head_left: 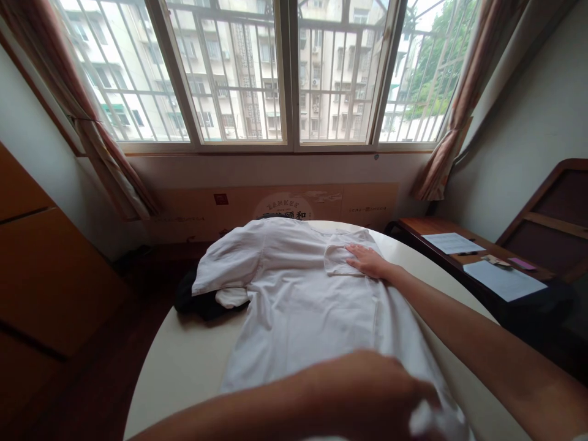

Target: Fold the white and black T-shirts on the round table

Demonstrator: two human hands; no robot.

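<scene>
A white short-sleeved shirt (294,306) lies spread over the round table, its wrinkled body stretching toward me. My right hand (366,260) rests flat on its upper right part, fingers outstretched over the edge of a pocket-like patch (334,260). Across the near part of the shirt reaches my left hand (390,389), somewhat blurred. Its fingers are closed on a bunch of the white fabric at the lower right, and the fingertips are partly hidden. Under the shirt's left sleeve (229,260) sits a black cloth item (197,303) with a white bit beside it.
The pale round tabletop (179,361) shows around the shirt. To the right, a wooden side table (413,228) bears paper sheets (503,280) and small items, with a chair (542,211) behind. A cardboard box (184,211) stands beneath the barred window. An orange-brown cabinet (50,263) is at left.
</scene>
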